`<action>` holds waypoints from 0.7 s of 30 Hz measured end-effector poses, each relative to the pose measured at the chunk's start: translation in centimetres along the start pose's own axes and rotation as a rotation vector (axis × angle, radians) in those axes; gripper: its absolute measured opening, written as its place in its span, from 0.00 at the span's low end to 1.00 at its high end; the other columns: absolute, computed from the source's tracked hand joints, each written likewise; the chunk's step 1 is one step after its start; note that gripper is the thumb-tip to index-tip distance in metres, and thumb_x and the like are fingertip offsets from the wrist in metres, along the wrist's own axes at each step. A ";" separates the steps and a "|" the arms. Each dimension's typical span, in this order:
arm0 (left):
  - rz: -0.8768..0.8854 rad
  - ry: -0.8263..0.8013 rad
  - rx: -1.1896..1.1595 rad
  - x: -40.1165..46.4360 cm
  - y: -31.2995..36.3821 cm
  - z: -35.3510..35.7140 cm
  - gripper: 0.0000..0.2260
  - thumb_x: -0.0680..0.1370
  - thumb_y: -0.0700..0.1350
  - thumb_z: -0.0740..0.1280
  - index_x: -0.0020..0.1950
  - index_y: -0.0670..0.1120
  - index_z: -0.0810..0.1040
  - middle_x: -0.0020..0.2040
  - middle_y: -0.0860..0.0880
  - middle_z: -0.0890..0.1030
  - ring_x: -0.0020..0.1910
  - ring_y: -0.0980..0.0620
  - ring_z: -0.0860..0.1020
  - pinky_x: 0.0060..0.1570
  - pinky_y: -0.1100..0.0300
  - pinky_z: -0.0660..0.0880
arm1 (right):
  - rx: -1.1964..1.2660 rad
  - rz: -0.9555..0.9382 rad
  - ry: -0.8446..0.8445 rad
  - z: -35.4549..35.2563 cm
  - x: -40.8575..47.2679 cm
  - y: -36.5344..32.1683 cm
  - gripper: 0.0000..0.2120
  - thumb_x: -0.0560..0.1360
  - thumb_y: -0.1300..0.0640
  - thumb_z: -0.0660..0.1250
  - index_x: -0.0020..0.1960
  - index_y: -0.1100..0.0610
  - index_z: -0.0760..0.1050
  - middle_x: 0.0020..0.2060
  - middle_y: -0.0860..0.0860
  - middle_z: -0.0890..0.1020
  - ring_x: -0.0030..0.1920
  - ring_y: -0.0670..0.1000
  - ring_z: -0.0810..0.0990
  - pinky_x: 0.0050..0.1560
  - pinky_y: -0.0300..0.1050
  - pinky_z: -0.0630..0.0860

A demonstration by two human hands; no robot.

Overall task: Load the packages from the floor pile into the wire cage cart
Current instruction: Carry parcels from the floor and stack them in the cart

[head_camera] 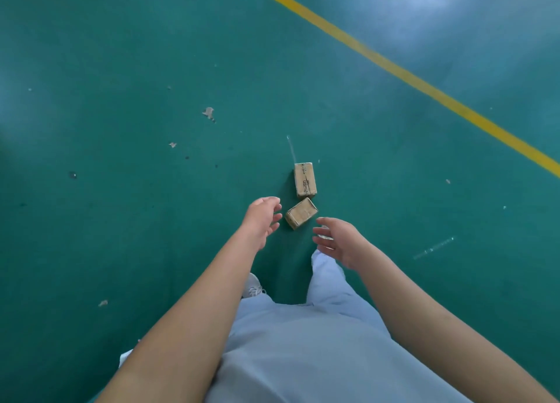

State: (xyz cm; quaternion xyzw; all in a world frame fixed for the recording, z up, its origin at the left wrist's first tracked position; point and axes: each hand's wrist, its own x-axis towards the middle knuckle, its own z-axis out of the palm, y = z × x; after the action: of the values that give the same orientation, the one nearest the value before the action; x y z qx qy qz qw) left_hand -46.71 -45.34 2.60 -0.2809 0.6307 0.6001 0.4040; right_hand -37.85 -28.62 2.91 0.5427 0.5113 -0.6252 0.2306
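Two small brown cardboard packages lie on the green floor. The nearer package (301,213) sits turned at an angle, between my two hands. The farther package (305,179) has dark printing on its top and lies just beyond it. My left hand (263,219) hovers to the left of the nearer package, fingers loosely spread, holding nothing. My right hand (339,239) hovers to its lower right, fingers relaxed and empty. Neither hand touches a package. No wire cage cart is in view.
A yellow painted line (406,75) crosses the floor diagonally at the upper right. Worn paint chips (209,113) dot the floor at left. My light blue trousers (327,281) and a white shoe (251,286) are below the hands.
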 end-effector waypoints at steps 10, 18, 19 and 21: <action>-0.112 0.142 0.053 9.2 6.1 8.8 0.04 0.83 0.48 0.63 0.55 0.50 0.76 0.57 0.49 0.80 0.54 0.51 0.79 0.54 0.56 0.76 | -0.003 0.104 -0.095 -6.2 11.8 -11.3 0.15 0.83 0.50 0.64 0.67 0.55 0.75 0.58 0.53 0.83 0.53 0.52 0.84 0.46 0.44 0.81; -0.195 0.197 0.226 19.4 11.4 15.9 0.04 0.83 0.49 0.62 0.51 0.54 0.76 0.61 0.49 0.79 0.55 0.50 0.78 0.56 0.55 0.76 | -0.082 0.184 -0.091 -10.7 25.5 -21.1 0.11 0.84 0.55 0.61 0.65 0.57 0.74 0.56 0.53 0.82 0.50 0.53 0.81 0.53 0.46 0.78; -0.197 0.203 0.237 20.9 11.7 16.2 0.04 0.83 0.48 0.62 0.50 0.54 0.76 0.60 0.49 0.79 0.55 0.50 0.78 0.58 0.54 0.76 | -0.108 0.190 -0.087 -10.7 27.1 -21.7 0.11 0.84 0.55 0.61 0.64 0.57 0.74 0.55 0.53 0.82 0.51 0.52 0.81 0.55 0.47 0.78; -0.227 0.211 0.224 24.5 11.7 16.6 0.03 0.83 0.48 0.62 0.52 0.53 0.76 0.60 0.49 0.79 0.55 0.50 0.78 0.60 0.53 0.76 | -0.160 0.220 -0.082 -10.5 30.8 -22.6 0.11 0.84 0.55 0.60 0.65 0.57 0.73 0.55 0.53 0.82 0.52 0.52 0.81 0.55 0.47 0.79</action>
State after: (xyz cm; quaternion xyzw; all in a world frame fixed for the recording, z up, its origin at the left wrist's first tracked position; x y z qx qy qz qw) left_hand -66.29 -24.39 -11.23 -0.3650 0.6965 0.4439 0.4296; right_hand -61.68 -2.70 -15.30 0.5495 0.4872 -0.5748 0.3610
